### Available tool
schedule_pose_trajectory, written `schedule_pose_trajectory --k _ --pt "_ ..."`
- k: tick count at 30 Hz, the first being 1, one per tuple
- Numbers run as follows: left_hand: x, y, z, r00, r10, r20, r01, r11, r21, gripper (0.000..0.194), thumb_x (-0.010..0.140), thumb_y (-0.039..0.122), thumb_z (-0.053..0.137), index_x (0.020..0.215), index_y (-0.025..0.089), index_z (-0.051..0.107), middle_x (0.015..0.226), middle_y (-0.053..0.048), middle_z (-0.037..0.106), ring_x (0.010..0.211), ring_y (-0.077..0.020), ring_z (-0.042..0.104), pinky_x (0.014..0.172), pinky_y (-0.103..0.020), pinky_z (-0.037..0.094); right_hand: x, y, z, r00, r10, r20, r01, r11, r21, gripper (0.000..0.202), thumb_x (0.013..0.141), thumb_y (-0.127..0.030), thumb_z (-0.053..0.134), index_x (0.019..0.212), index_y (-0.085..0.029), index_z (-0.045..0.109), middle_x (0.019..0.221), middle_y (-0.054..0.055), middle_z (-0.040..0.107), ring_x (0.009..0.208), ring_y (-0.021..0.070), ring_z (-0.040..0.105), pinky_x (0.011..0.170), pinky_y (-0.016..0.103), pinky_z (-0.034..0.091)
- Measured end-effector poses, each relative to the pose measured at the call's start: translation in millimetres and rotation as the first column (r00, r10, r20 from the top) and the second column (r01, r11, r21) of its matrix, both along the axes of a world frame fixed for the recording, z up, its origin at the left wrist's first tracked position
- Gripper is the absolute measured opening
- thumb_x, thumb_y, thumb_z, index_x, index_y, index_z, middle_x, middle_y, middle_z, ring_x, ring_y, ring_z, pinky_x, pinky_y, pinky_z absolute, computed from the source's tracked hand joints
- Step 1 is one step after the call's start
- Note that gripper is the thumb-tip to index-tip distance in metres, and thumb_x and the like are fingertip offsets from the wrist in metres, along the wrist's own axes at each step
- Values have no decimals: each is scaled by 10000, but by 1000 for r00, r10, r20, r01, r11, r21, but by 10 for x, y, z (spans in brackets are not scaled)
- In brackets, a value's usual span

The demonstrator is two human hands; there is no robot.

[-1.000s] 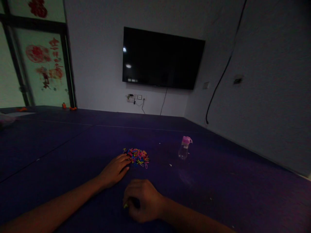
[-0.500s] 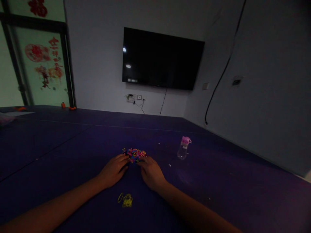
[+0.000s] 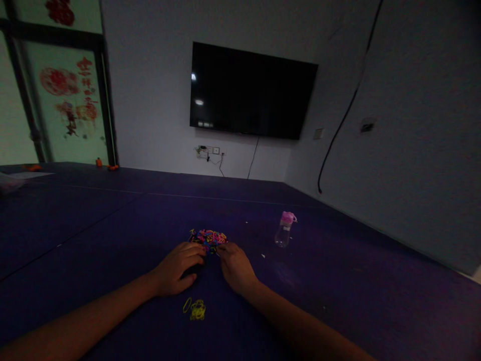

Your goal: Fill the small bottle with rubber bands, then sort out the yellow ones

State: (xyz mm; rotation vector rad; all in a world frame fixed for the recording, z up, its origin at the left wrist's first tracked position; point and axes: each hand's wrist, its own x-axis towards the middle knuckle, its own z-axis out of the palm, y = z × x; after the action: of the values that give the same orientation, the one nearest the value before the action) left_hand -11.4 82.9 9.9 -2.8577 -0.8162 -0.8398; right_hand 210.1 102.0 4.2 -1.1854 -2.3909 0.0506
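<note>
A heap of multicoloured rubber bands (image 3: 208, 236) lies on the dark purple mat, with a hand on either side of it. My left hand (image 3: 179, 268) rests at the heap's near left edge, its fingers stretched onto the bands and its thumb spread away. At the near right edge, my right hand (image 3: 236, 266) has its thumb and fingertips drawn together against the bands; whatever is between them is too dark to make out. Closer to me, between my forearms, sits a small group of yellow rubber bands (image 3: 197, 310), one loop lying slightly apart on its left.
A clear bottle with a pink lid (image 3: 283, 230) stands to the right of the heap. Small white scraps (image 3: 263, 255) dot the purple mat (image 3: 124, 225). Orange objects (image 3: 111, 167) lie by the door at the far left. A television (image 3: 251, 93) hangs on the far wall.
My left fingers have slid slightly right over the heap's near edge, and the left thumb has opened away. My right fingertips have drawn together. The yellow bands and bottle stay put.
</note>
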Motion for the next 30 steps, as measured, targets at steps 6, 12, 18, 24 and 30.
schedule_pose_trajectory --k 6,12,18,24,30 --pt "-18 -61 105 983 -173 -68 172 985 -25 592 759 610 577 1175 193 523 1187 -141 604 1146 -316 517 991 -474 381 28 62 -17 981 -72 -183 73 997 -2 429 829 -42 396 1182 -144 617 1194 116 626 1143 218 540 989 334 398" --pt "44 -110 161 979 -173 -108 169 985 -41 806 640 733 631 1213 176 528 1207 -161 601 1132 -332 530 984 -485 390 44 141 -62 949 -81 -305 69 996 -50 434 835 -38 368 1163 -135 635 1192 117 633 1138 204 554 1009 335 392" --pt "43 -103 142 984 -123 -125 115 991 -72 774 672 748 590 1204 187 559 1211 -145 607 1138 -329 532 998 -489 382 37 120 -58 947 -101 -305 98 995 -27 432 828 -37 388 1159 -150 641 1216 107 617 1146 202 545 1011 340 394" --pt "27 -123 187 979 -170 -113 154 979 -136 805 660 774 566 1241 218 536 1238 -142 593 1142 -344 523 991 -494 385 30 86 -45 985 -79 -151 80 997 3 380 809 -36 436 1033 -198 696 1156 84 643 1110 213 555 965 342 424" --pt "-72 -76 177 984 -148 -99 137 984 -110 814 654 755 597 1255 211 523 1258 -144 580 1176 -350 503 1010 -505 364 28 92 -61 995 -69 -70 69 998 -2 375 817 -44 429 1048 -182 690 1201 89 624 1153 221 526 981 341 408"
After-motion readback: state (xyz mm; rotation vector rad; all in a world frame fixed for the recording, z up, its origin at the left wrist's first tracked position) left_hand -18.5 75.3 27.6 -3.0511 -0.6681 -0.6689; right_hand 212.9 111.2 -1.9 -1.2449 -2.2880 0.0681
